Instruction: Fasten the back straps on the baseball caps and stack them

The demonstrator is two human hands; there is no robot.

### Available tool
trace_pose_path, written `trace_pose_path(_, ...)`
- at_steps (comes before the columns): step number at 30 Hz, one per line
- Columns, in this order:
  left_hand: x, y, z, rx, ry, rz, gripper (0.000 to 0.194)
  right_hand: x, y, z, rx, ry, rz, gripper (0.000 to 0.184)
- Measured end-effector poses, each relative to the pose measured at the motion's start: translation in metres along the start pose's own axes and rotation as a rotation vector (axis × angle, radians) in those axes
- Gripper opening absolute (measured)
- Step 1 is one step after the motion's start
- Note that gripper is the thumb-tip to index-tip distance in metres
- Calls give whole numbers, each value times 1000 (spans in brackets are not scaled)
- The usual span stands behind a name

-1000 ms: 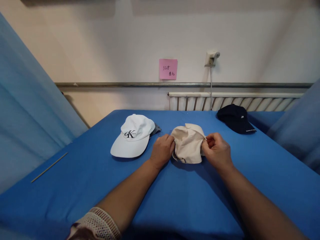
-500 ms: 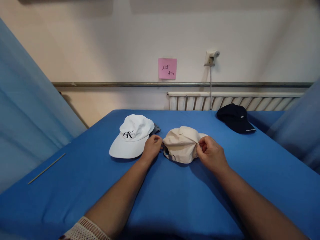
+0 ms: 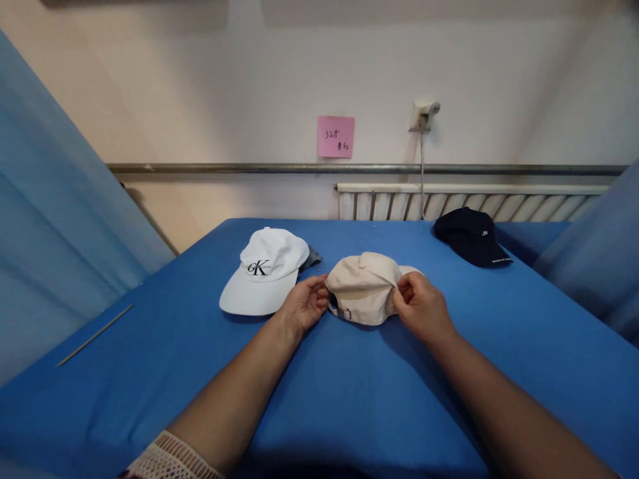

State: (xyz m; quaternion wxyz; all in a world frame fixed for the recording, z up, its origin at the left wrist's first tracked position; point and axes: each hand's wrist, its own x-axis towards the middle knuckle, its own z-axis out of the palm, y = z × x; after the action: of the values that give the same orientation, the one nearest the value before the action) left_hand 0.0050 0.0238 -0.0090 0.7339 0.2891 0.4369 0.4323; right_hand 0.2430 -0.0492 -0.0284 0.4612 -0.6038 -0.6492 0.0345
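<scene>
Beige baseball cap [image 3: 362,286]: right hand [image 3: 423,303] pinched one side, left hand [image 3: 302,305] spread loosely at the other; gentle tension seemed best!

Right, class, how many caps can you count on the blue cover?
3 clearly: white cap left, beige cap centre, navy cap back right. A grey thing behind the white cap is mostly hidden and may be another.

A beige cap [image 3: 362,289] is seen between the left hand [image 3: 305,305] and right hand [image 3: 424,307]. Beyond the left hand, a white cap [image 3: 272,256] is marked with black letters [image 3: 258,267]; beyond the right, a dark cap [image 3: 466,233], apparently navy, is marked with white. Plain blue cloth [image 3: 349,399] is seen beneath both. Behind the left, the sleeve [image 3: 170,459] is banded in cream openwork.
</scene>
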Motion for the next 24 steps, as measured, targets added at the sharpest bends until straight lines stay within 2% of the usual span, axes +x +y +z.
trace_pose_path(5, -1, -1, 1, 74, 14, 59, 8, 1, 2, 2, 3, 32, 1, 4)
trace_pose_path(8, 2, -1, -1, 179, 75, 117, 10, 1, 3, 4, 9, 44, 17, 4)
trace_pose_path(10, 2, 1, -3, 371, 189, 309, 13, 0, 2, 5, 25, 29, 11, 5)
trace_pose_path(13, -3, 4, -1, 836, 343, 758, 21, -6, -9, 5, 58, 10, -33, 6)
trace_pose_path(15, -10, 4, 3, 1038, 313, 929, 25, -13, -21, 5, 102, -33, -97, 7)
trace_pose_path(17, -17, 0, 8, 1109, 230, 992, 27, -18, -31, 4, 171, -118, -161, 9)
trace_pose_path(19, -22, -4, 12, 1143, 172, 1026, 26, -17, -33, 3, 224, -157, -153, 13)
trace_pose_path(21, -24, -7, 14, 1168, 138, 1033, 24, -10, -21, 2, 217, -85, -36, 17)
trace_pose_path(24, -25, -5, 13, 1170, 112, 1014, 24, 9, 17, 0, 62, 61, 190, 19)
